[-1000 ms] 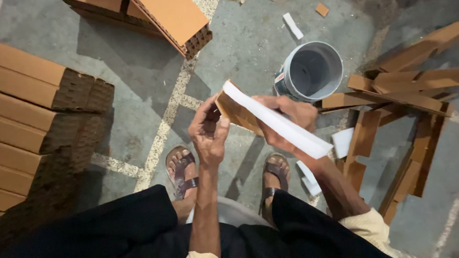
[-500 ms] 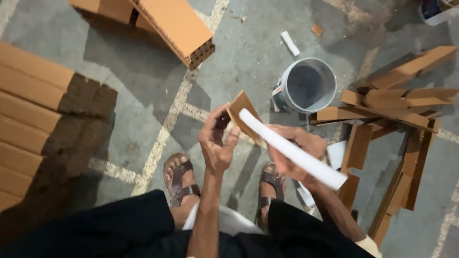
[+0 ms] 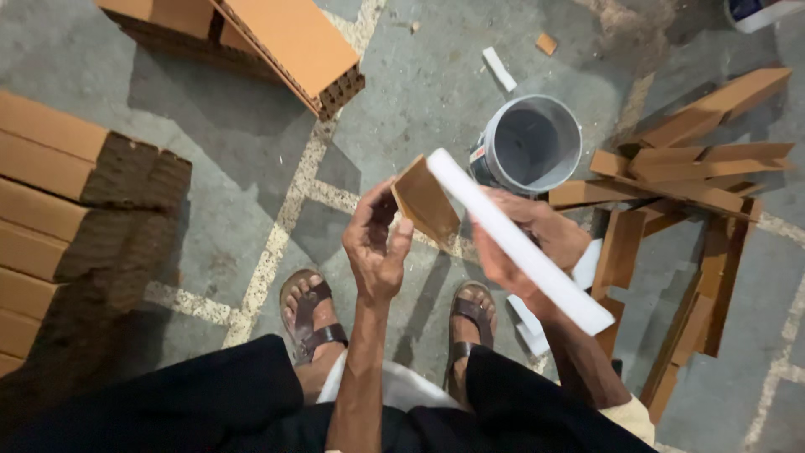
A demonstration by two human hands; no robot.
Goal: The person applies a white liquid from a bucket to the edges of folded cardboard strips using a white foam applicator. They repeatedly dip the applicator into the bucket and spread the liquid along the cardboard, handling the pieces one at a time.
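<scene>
Head view, strip axis: the white strip (image 3: pixel 520 242) ran from far-left, beside the tile piece, down to near-right, past the right wrist.
Tile piece: the thin brown tile piece (image 3: pixel 425 201) stood tilted, one flat face showing, its near-left corner at the left fingers.
Change: against half a second earlier, the strip's far end sat higher and nearer the grey bucket (image 3: pixel 527 144).
Left hand (image 3: pixel 376 245): raised, palm turned inward, fingers pinching the tile piece's edge.
Right hand (image 3: pixel 527 243): under the strip, fingers curled around it.
Place: both were held above the concrete floor (image 3: pixel 235 201), over sandalled feet.
</scene>
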